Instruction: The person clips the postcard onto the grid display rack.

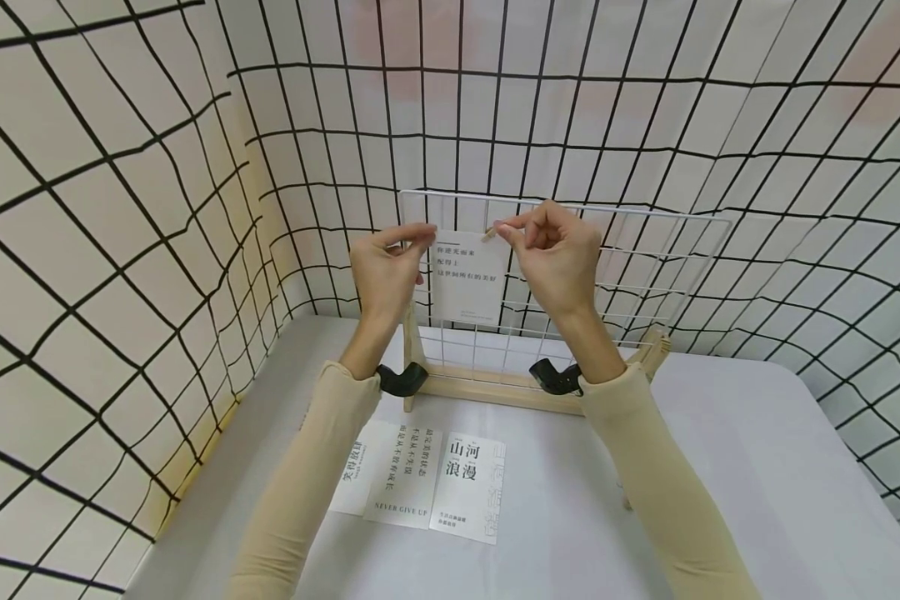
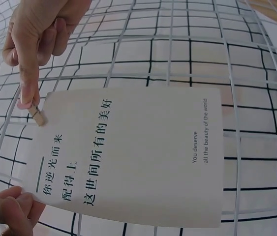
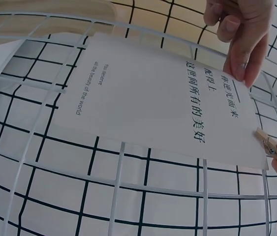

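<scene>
The left hand [image 1: 387, 268] pinches the ten-o'clock corner of an upright quote card [image 1: 465, 292] between its fingers. Toward six o'clock, three printed cards [image 1: 402, 479] lie on the table [image 1: 562, 475]. The quote card is in front of a white wire grid [image 3: 205, 206]. At its one-o'clock edge, the right hand's [image 1: 561, 260] fingers pinch a wooden clothespin [image 3: 267, 143].

Paper, wood and cloth before you
Your card [image 1: 465, 296] looks smooth, matt paper; the clothespin [image 2: 38, 117], bare wood with a metal spring [image 3: 272, 151]. The wire rack [image 3: 205, 206] seems smoothly coated, its stand [image 1: 495, 393] pale wood. You wear matt cloth sleeves [image 1: 292, 492] and glossy, plastic-looking wrist mounts [image 1: 402, 382].
</scene>
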`<state>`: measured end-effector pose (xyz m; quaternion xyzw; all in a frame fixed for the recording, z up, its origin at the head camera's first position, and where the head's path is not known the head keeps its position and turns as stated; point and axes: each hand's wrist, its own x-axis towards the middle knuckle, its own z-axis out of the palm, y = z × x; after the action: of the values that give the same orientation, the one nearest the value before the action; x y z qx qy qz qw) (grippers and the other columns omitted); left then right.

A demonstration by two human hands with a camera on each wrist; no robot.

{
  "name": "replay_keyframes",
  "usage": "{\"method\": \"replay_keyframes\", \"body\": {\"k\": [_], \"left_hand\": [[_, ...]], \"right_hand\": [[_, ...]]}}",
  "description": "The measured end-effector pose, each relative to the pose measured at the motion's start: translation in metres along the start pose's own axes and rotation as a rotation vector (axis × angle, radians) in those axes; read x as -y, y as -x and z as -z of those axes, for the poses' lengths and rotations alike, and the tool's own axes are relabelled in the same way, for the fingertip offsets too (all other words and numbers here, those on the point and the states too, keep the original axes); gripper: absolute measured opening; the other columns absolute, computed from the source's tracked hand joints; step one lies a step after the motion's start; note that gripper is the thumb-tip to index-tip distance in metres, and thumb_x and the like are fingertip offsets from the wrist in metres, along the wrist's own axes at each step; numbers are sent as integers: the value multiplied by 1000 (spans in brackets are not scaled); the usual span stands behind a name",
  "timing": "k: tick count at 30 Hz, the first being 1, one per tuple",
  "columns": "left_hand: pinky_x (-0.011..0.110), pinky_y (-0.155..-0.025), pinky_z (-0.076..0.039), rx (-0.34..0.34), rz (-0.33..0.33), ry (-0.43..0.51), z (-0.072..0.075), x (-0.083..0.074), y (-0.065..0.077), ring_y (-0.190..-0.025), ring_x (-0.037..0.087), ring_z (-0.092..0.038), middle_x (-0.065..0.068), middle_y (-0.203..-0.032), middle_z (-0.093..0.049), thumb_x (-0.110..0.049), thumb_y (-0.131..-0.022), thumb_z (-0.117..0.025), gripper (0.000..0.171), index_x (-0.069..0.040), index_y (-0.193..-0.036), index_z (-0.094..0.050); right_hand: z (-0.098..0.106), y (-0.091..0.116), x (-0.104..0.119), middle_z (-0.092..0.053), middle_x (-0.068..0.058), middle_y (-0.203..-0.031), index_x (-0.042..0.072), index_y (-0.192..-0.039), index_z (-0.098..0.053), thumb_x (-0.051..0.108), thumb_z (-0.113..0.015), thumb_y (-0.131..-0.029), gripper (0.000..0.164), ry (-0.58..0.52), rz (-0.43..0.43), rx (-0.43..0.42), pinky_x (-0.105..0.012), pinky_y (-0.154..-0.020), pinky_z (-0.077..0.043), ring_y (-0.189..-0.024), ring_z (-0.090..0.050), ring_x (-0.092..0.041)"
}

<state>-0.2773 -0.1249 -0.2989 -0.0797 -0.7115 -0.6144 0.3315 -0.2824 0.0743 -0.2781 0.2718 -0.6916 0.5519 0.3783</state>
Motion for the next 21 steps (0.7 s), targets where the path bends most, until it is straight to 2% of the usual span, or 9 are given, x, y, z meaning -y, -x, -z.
{"method": "replay_keyframes", "body": {"k": [3,6,9,18,21], "left_hand": [[16,-37,-35,-1,-16,-2,-1,-1,1,-35,14,-53,16,-99,-80,-3,-91,-77,7,-4,-95,-83],[16,-37,-33,-5,-29,-16,-2,-1,1,-35,14,-52,16,-97,-80,-3,-91,-77,8,-4,-95,-83],[16,-37,-32,-8,-33,-19,-2,-1,2,-35,10,-51,16,-97,-80,-2,-91,-77,8,-4,-95,-83],[16,-36,-27,-16,-58,-23,-3,1,3,-34,-1,-47,17,-95,-80,-3,-92,-76,8,-1,-96,-82],[16,-36,-27,-16,-66,-19,-3,2,3,-34,-1,-46,18,-95,-80,-3,-92,-75,8,0,-96,-82]], "right_hand": [[-1,0,-1,-79,-20,-85,-4,-65,-48,-4,-82,-84,39,-9,3,-6,-14,-44,-23,-44,-49,-2],[-1,0,-2,-78,-22,-85,-5,-64,-48,-4,-83,-84,39,-21,2,-7,-15,-43,-23,-47,-56,0],[-2,0,-2,-78,-22,-85,-6,-64,-48,-2,-83,-84,40,-24,-8,-5,-15,-43,-22,-50,-60,0],[-2,0,-2,-79,-20,-86,-5,-64,-48,1,-84,-84,42,5,-30,-7,-16,-44,-22,-46,-56,-3],[-2,0,-3,-79,-21,-85,-5,-63,-48,1,-84,-83,42,4,-23,-4,-16,-44,-23,-49,-60,-4]]}}
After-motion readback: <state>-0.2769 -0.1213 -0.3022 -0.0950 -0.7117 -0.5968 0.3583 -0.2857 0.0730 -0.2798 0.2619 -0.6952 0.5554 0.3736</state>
